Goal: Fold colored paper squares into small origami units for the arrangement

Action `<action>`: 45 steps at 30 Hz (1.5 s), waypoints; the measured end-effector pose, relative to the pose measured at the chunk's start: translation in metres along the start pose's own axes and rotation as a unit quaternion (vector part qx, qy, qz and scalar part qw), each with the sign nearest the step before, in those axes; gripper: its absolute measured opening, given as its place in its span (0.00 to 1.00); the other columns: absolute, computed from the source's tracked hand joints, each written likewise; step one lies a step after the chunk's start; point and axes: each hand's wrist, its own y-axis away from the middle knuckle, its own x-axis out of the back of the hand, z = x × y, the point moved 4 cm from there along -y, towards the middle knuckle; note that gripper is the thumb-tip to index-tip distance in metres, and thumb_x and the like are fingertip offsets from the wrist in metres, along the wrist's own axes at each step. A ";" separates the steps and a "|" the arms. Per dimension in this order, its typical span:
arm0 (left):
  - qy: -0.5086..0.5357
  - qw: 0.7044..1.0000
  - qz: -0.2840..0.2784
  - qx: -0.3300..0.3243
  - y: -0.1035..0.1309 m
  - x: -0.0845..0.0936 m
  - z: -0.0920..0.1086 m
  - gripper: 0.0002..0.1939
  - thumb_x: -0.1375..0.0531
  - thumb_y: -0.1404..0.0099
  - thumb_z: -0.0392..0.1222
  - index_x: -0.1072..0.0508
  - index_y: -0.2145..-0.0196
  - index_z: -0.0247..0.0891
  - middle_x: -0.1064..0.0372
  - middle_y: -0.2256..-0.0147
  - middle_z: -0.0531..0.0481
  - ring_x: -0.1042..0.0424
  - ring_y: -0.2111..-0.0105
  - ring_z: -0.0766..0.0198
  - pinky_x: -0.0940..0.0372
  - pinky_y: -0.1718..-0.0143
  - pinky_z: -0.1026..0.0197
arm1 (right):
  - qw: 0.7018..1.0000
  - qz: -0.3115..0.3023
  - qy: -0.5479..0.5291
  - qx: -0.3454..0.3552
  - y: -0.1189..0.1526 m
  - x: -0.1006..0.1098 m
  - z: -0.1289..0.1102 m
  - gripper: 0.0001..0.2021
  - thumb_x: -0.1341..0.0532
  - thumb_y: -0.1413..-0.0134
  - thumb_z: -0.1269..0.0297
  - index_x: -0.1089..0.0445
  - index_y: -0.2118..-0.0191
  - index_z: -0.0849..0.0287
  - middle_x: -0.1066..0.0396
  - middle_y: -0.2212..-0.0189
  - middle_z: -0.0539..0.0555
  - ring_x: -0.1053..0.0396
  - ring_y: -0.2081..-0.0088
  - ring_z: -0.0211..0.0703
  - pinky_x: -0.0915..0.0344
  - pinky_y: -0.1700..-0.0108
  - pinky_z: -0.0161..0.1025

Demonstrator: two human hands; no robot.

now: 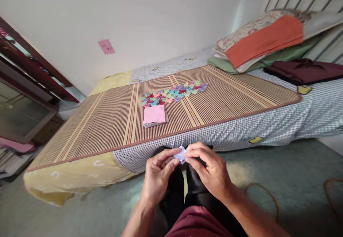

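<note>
Holding a small, pale lavender folded paper [181, 155] out over the lap, just short of the near edge of the bed. Pinching its left side between thumb and fingers of the left hand [160, 169], and its right side between thumb and fingers of the right hand [207, 164], with fingertips almost meeting across it. Looking down, below the hands, at dark trousers [171, 208] and, nearest, at a maroon top [197, 224]. Facing, farther off, a striped mat [109, 119] spread over a checked sheet [316, 112], with yellow cloth [88, 172] at the left end. Finding on the mat, slightly left of the hands, a stack of square paper [154, 114], pink on top. Seeing just beyond it a band of small, many-coloured folded papers [174, 94], running farther away toward the right; blocked from the hands at its left end by the stack. Cannot tell whether touching. Noting, far right, piled bedding with an orange cloth [268, 38] and, just nearer, a dark maroon folded cloth [308, 70]; on the wall [166, 19], a pink slip [106, 46]; at left, a glass-fronted cabinet [21, 104]; near right, on the floor [235, 194], a brown cord [268, 191].
</note>
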 end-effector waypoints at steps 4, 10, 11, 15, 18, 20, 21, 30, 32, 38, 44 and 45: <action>-0.022 0.999 0.027 -0.031 -0.001 -0.001 0.000 0.09 0.26 0.39 0.46 0.11 0.61 0.42 0.18 0.68 0.48 0.22 0.67 0.62 0.27 0.62 0.65 | 1.000 0.005 -0.003 -0.007 0.000 -0.003 -0.002 0.08 0.40 0.30 0.72 0.25 0.60 0.53 0.24 0.63 0.55 0.23 0.59 0.47 0.26 0.54 0.42; -0.034 0.995 0.089 -0.036 0.002 0.001 -0.010 0.06 0.27 0.38 0.44 0.11 0.64 0.42 0.17 0.69 0.48 0.23 0.69 0.61 0.28 0.64 0.64 | 0.999 -0.002 -0.024 -0.031 0.000 -0.009 -0.004 0.08 0.41 0.31 0.73 0.29 0.63 0.54 0.28 0.62 0.54 0.25 0.59 0.46 0.28 0.55 0.41; -0.039 0.994 0.092 -0.040 0.003 0.001 -0.010 0.05 0.27 0.38 0.43 0.11 0.64 0.42 0.17 0.69 0.48 0.23 0.68 0.61 0.28 0.64 0.64 | 0.999 -0.006 -0.029 -0.038 -0.001 -0.009 -0.004 0.08 0.41 0.31 0.72 0.30 0.64 0.54 0.28 0.62 0.54 0.25 0.58 0.46 0.28 0.55 0.41; -0.063 0.992 0.091 -0.057 0.004 -0.003 -0.005 0.04 0.28 0.37 0.41 0.12 0.64 0.42 0.17 0.68 0.48 0.22 0.67 0.60 0.28 0.63 0.64 | 0.997 -0.022 -0.053 -0.061 -0.001 -0.009 -0.002 0.08 0.41 0.31 0.72 0.31 0.65 0.54 0.30 0.61 0.54 0.26 0.58 0.45 0.29 0.54 0.40; -0.073 0.991 0.096 -0.063 0.003 -0.005 -0.001 0.03 0.28 0.37 0.40 0.12 0.65 0.42 0.17 0.69 0.49 0.21 0.67 0.61 0.28 0.64 0.66 | 0.994 -0.022 -0.073 -0.076 -0.001 -0.010 0.000 0.07 0.40 0.32 0.72 0.30 0.63 0.55 0.30 0.61 0.54 0.27 0.57 0.45 0.30 0.54 0.39; -0.075 0.990 0.102 -0.063 0.004 -0.005 -0.001 0.03 0.28 0.38 0.40 0.12 0.65 0.43 0.17 0.70 0.50 0.22 0.68 0.62 0.28 0.64 0.66 | 0.991 -0.018 -0.093 -0.090 -0.001 -0.011 0.001 0.06 0.40 0.32 0.71 0.28 0.61 0.55 0.30 0.61 0.54 0.27 0.57 0.45 0.30 0.54 0.38; -0.075 0.990 0.105 -0.062 0.004 -0.004 -0.001 0.04 0.28 0.38 0.41 0.12 0.65 0.43 0.17 0.70 0.50 0.22 0.68 0.62 0.28 0.65 0.67 | 0.990 -0.016 -0.105 -0.097 -0.001 -0.012 0.002 0.06 0.39 0.32 0.71 0.28 0.61 0.55 0.30 0.61 0.54 0.27 0.57 0.45 0.30 0.55 0.38; -0.061 0.990 0.117 -0.052 0.003 -0.005 -0.008 0.04 0.27 0.39 0.41 0.12 0.65 0.40 0.17 0.69 0.48 0.21 0.68 0.60 0.27 0.65 0.65 | 0.983 -0.024 -0.128 -0.130 -0.001 -0.014 0.008 0.07 0.40 0.32 0.69 0.30 0.66 0.56 0.31 0.62 0.53 0.28 0.59 0.44 0.33 0.57 0.38; -0.055 0.990 0.122 -0.054 0.003 -0.007 -0.009 0.04 0.27 0.40 0.41 0.12 0.66 0.41 0.17 0.69 0.48 0.21 0.68 0.61 0.27 0.65 0.66 | 0.983 -0.014 -0.125 -0.134 0.000 -0.016 0.008 0.08 0.40 0.33 0.69 0.31 0.67 0.55 0.32 0.63 0.52 0.29 0.60 0.43 0.33 0.58 0.38; -0.019 0.988 0.139 -0.065 0.006 -0.009 -0.008 0.04 0.26 0.41 0.41 0.12 0.66 0.41 0.18 0.70 0.49 0.22 0.69 0.64 0.27 0.66 0.68 | 0.975 0.014 -0.155 -0.156 0.002 -0.021 0.009 0.09 0.38 0.36 0.70 0.34 0.68 0.55 0.34 0.64 0.51 0.31 0.63 0.42 0.34 0.61 0.37; -0.007 0.988 0.146 -0.059 0.007 -0.010 -0.009 0.06 0.25 0.42 0.41 0.12 0.67 0.39 0.18 0.70 0.48 0.22 0.71 0.64 0.27 0.67 0.68 | 0.971 0.031 -0.171 -0.166 0.005 -0.023 0.013 0.09 0.37 0.38 0.71 0.35 0.69 0.55 0.35 0.66 0.50 0.32 0.63 0.42 0.34 0.60 0.38; -0.007 0.988 0.146 -0.057 0.007 -0.010 -0.010 0.06 0.25 0.43 0.41 0.12 0.67 0.39 0.18 0.71 0.48 0.22 0.71 0.64 0.27 0.67 0.67 | 0.971 0.031 -0.169 -0.167 0.004 -0.023 0.014 0.09 0.37 0.38 0.71 0.35 0.69 0.55 0.35 0.66 0.50 0.32 0.63 0.42 0.34 0.60 0.38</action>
